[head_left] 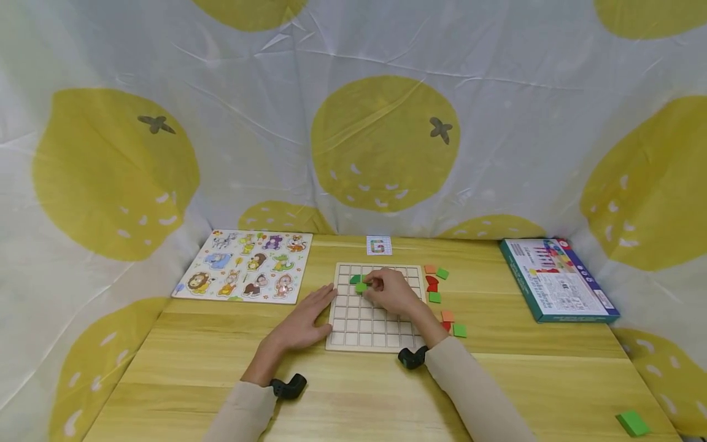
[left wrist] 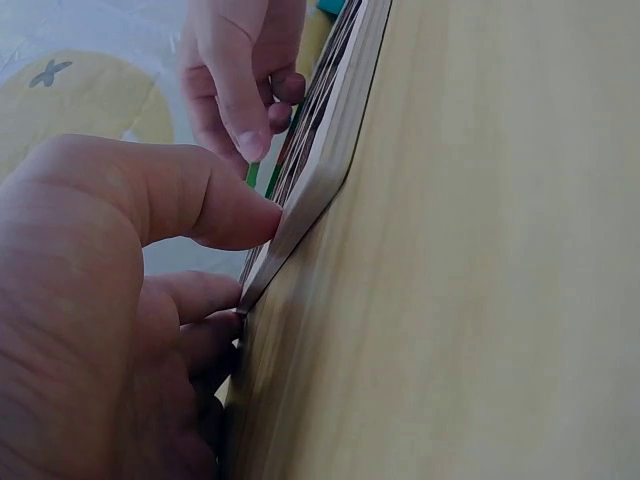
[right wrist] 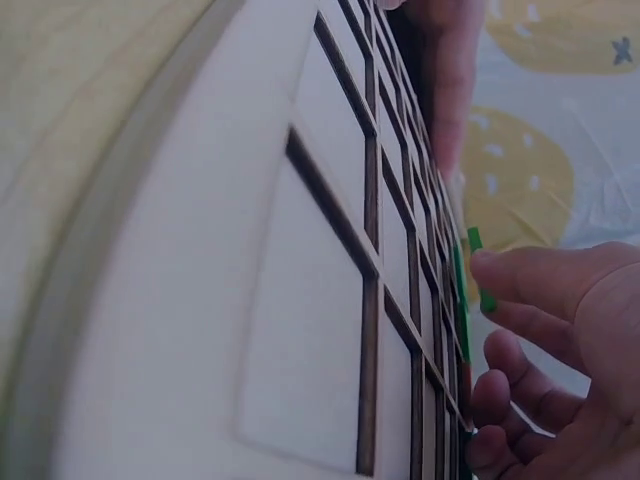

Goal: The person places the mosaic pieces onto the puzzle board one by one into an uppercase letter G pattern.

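1. Leftmost, a puzzle (head_left: 259, 299) is laid flat, animal shapes spread over it; whether they lift out cannot be told.
2. At the left edge of the board (head_left: 366, 322), the left hand (head_left: 304, 316) is rested, fingers loosely extended, nothing grasped; by uneven pressure there, the board could be skewed.
3. Toward the board's far side, a dark green piece (head_left: 354, 279) is apparently held in the grid.
4. Just beside it, a green tile (head_left: 361, 287) is pinched, tilted, between thumb and forefinger of the right hand (head_left: 393, 291); if lowered askew, it could be caught on a grid rib.
5. Beyond the right edge, red pieces (head_left: 432, 283) are strewn among others; some could be swept by the forearm (head_left: 428, 322).
6. Farther right, a box (head_left: 558, 282) is seemingly closed, its contents hidden.
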Demonstrator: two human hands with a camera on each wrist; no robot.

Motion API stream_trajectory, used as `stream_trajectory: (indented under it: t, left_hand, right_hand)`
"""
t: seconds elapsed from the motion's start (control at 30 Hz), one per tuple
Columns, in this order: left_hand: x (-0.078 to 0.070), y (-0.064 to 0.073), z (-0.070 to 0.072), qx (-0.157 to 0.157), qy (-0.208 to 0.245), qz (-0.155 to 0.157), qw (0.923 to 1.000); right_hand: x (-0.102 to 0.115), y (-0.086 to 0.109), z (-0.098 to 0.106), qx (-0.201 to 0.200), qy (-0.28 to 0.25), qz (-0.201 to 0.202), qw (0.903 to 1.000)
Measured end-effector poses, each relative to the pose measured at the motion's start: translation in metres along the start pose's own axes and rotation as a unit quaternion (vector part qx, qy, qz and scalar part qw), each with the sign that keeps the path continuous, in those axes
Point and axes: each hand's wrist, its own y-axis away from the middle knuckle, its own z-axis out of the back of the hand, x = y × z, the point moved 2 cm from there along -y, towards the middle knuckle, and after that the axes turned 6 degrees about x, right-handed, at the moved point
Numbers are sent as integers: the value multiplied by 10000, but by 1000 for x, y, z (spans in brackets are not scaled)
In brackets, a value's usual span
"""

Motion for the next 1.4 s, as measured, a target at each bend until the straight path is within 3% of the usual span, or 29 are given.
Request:
stream_trajectory:
  t: [0.53, 0.97, 1.4]
  left_hand:
    - [0, -4, 0, 53, -27, -52, 10000]
    - [-2, -4, 4, 300, -147, 92, 9994]
    - [-2, -2, 3, 273, -5, 136, 9995]
  right_hand:
    - [10, -6, -7, -30, 328, -273, 9991]
    - [13, -6, -9, -24, 292, -328, 9990]
    - [10, -5, -10, -82, 148, -265, 9995]
